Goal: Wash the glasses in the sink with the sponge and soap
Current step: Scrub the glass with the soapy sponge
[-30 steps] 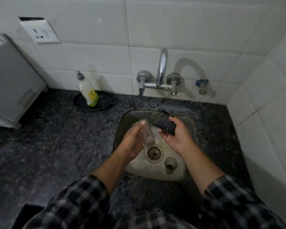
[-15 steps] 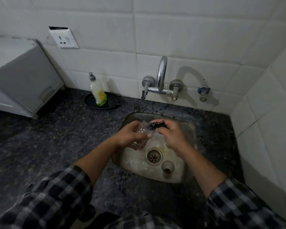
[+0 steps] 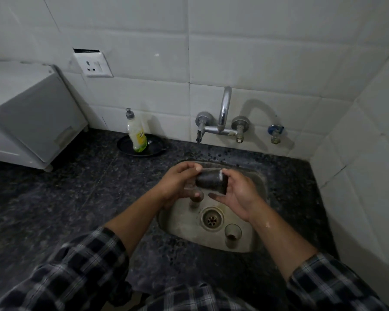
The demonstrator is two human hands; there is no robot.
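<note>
Both grips curl over the sink [image 3: 260, 182]: left hand [image 3: 176, 184] on glass [image 3: 202, 174], right hand [image 3: 237, 195] on sponge [image 3: 212, 184].

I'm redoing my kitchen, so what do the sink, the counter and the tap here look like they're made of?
The sink looks like stainless steel, dull grey with a faint sheen and stains. The counter seems polished dark granite, black with pale speckles. The tap is likely chromed metal, bright reflections on its spout.
</note>
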